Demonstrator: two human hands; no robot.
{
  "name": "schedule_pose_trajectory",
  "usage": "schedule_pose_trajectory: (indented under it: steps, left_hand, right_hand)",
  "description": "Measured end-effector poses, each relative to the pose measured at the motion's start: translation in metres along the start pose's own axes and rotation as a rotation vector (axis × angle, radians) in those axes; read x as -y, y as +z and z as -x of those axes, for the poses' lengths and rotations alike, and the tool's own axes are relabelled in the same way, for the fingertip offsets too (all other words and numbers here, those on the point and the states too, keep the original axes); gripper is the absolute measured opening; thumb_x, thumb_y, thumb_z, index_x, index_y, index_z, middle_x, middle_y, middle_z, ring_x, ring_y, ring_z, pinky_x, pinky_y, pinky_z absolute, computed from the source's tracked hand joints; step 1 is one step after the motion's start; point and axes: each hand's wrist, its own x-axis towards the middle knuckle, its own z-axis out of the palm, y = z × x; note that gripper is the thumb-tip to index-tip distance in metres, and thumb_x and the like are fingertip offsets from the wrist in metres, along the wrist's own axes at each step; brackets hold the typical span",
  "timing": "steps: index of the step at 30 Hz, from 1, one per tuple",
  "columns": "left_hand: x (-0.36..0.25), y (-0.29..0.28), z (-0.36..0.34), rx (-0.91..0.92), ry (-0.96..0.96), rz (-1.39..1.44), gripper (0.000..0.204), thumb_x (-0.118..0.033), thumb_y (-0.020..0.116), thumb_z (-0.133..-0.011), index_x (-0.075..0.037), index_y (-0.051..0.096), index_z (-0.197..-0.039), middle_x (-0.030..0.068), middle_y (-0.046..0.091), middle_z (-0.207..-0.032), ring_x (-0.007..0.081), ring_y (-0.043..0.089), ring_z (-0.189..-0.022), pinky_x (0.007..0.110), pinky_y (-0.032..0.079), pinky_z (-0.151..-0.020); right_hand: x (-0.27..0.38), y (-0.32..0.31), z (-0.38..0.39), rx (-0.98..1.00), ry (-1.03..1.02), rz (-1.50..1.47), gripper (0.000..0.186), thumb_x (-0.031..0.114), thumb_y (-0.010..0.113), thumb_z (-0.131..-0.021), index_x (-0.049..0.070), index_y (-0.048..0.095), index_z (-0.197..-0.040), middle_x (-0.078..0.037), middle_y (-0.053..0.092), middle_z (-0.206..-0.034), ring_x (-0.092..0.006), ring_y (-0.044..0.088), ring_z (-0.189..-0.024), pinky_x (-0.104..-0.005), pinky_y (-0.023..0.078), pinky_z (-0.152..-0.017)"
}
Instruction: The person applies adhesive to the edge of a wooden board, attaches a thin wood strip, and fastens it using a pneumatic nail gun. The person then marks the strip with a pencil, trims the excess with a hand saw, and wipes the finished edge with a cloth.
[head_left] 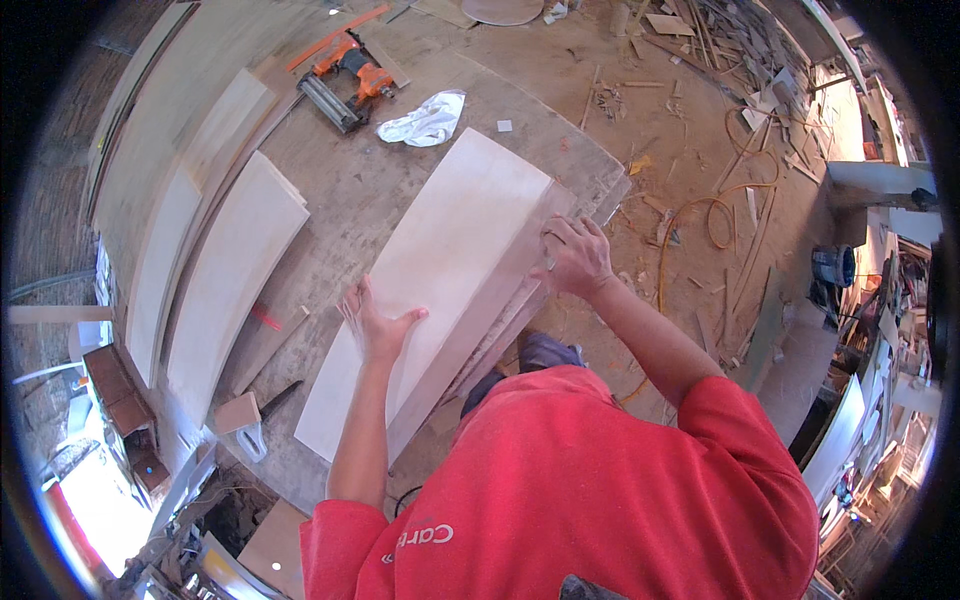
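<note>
Pale wooden board (pixel 455 235), long and broad, is seen slanting across the middle of the view, from 1 o'clock down to 7 o'clock, lying on a worn, dusty work surface (pixel 345 235). The left forearm is extended upward from 7 o'clock, with the left hand (pixel 378 322) laid at the board's long left edge. The right arm is reached in from 4 o'clock, bent at the wrist, and the right hand (pixel 578 258) is placed by the board's far right side. The board is thus set between the two hands, its face spread to the 2 o'clock side of the left hand and the 9 o'clock side of the right. The left hand's thumb and fingers are spread wide, the thumb rested on the face, the fingers set at the edge. The right hand's fingers are curled at the side; whether anything is pinched cannot be told. At 11 o'clock, an orange nail gun (pixel 347 82) and a crumpled white cloth (pixel 424 120) are seen; at 9 o'clock, a curved pale panel (pixel 235 265).
</note>
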Motion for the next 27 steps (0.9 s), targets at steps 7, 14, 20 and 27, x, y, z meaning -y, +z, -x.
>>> schedule_pose_trajectory:
  steps: [7,14,20,27]
  left_hand:
    - [-0.023,0.012,-0.028,0.072,-0.009,0.011,0.122,-0.047,0.1,-0.05,-0.001,0.045,-0.148,0.0171,0.049,-0.138,0.0378,0.042,-0.138,0.061,0.012,-0.127]
    - [-0.066,0.024,-0.054,0.086,-0.044,-0.044,0.121,-0.051,0.099,-0.052,-0.001,0.045,-0.148,0.0156,0.049,-0.141,0.033,0.041,-0.142,0.058,0.01,-0.129]
    - [-0.094,0.033,-0.081,0.125,-0.062,-0.091,0.128,-0.057,0.096,-0.055,-0.002,0.039,-0.155,0.0151,0.046,-0.146,0.0315,0.037,-0.147,0.056,0.01,-0.129]
    - [-0.096,0.035,-0.061,0.029,-0.049,-0.126,0.126,-0.063,0.089,-0.065,-0.01,0.03,-0.163,0.0188,0.027,-0.164,0.0338,0.023,-0.157,0.069,-0.002,-0.124]
  right_hand:
    - [-0.034,-0.003,-0.011,-0.02,-0.016,-0.028,0.055,0.048,0.088,-0.059,0.012,0.074,-0.098,-0.003,0.068,-0.12,-0.0231,0.067,-0.119,-0.0482,0.051,-0.101]
    - [-0.081,-0.004,-0.031,-0.064,-0.036,0.001,0.055,0.047,0.09,-0.056,0.012,0.074,-0.095,-0.001,0.067,-0.116,-0.0228,0.07,-0.102,-0.0416,0.053,-0.096]
    - [-0.113,-0.015,-0.056,0.071,0.033,-0.003,0.055,0.045,0.091,-0.056,0.011,0.075,-0.097,-0.001,0.068,-0.115,-0.0233,0.068,-0.109,-0.0398,0.053,-0.097]
    - [-0.107,-0.014,-0.051,0.001,-0.007,0.025,0.062,0.049,0.088,-0.063,0.009,0.071,-0.107,-0.007,0.069,-0.117,-0.0287,0.066,-0.116,-0.0432,0.05,-0.105]
